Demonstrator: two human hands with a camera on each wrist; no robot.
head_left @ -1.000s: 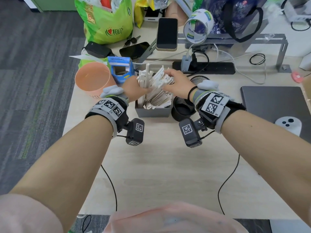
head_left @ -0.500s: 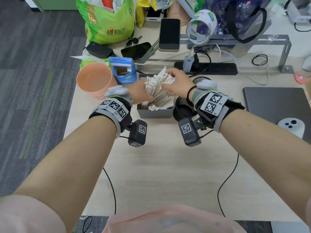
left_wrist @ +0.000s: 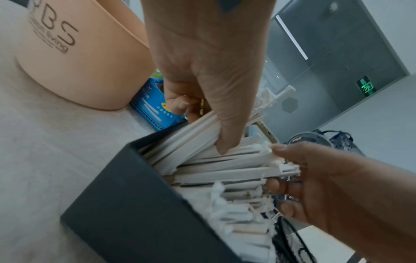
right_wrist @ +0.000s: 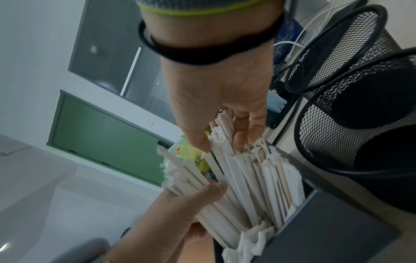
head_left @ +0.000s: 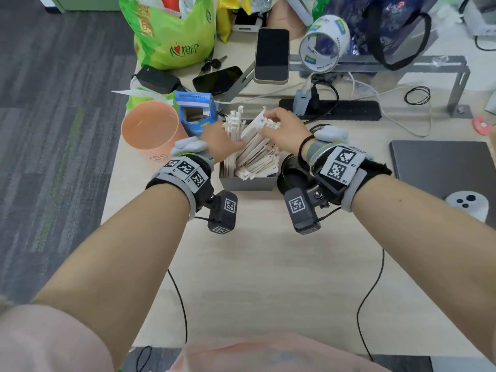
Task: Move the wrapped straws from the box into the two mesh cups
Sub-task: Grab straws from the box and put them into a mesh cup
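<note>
A grey box (head_left: 248, 182) at mid-table holds many white wrapped straws (head_left: 259, 157) that lean out to the upper right. My left hand (head_left: 228, 143) grips a bundle of them near its lower half; that bundle (left_wrist: 191, 135) stands steeper than the others. My right hand (head_left: 269, 124) pinches the torn top ends of the leaning straws (right_wrist: 227, 160) between thumb and fingers. Two empty black mesh cups stand right of the box: a near one (head_left: 291, 174) and a far one (right_wrist: 342, 53), both partly hidden under my right wrist in the head view.
An orange cup (head_left: 150, 127) and a small blue carton (head_left: 194, 111) stand left of the box. A power strip (head_left: 332, 110), phones, bags and a tape roll (head_left: 323, 42) crowd the back. A laptop (head_left: 442, 167) with a white controller (head_left: 465, 206) lies at the right.
The straws were pressed into one slanted bunch half a second ago. Now the left hand's bundle stands apart and steeper, and the right hand holds the remaining leaning ends.
</note>
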